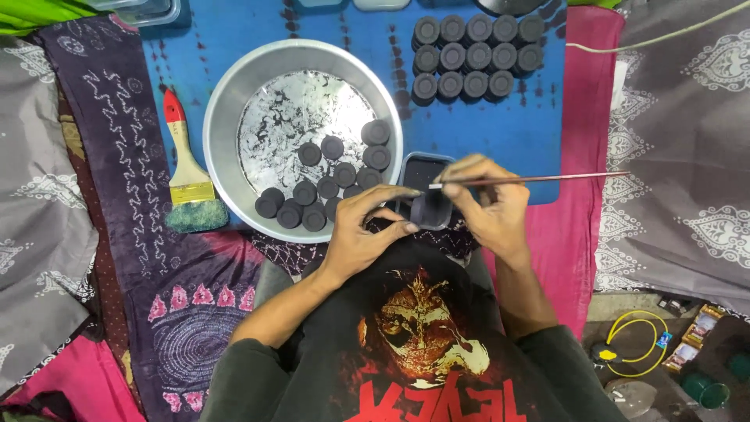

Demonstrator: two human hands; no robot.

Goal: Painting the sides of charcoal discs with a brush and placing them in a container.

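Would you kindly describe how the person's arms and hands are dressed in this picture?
Both hands, the left hand and the right hand, are bare, with no gloves, rings or watch visible. The forearms are uncovered; dark grey sleeves are pushed up towards the elbows.

dark round puck (429, 209) — upright, thin stick (539, 179) across

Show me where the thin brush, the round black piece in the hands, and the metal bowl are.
thin brush (539, 179), head view, middle of its handle
round black piece (429, 209), head view, its dark side
metal bowl (223, 117), head view, left rim
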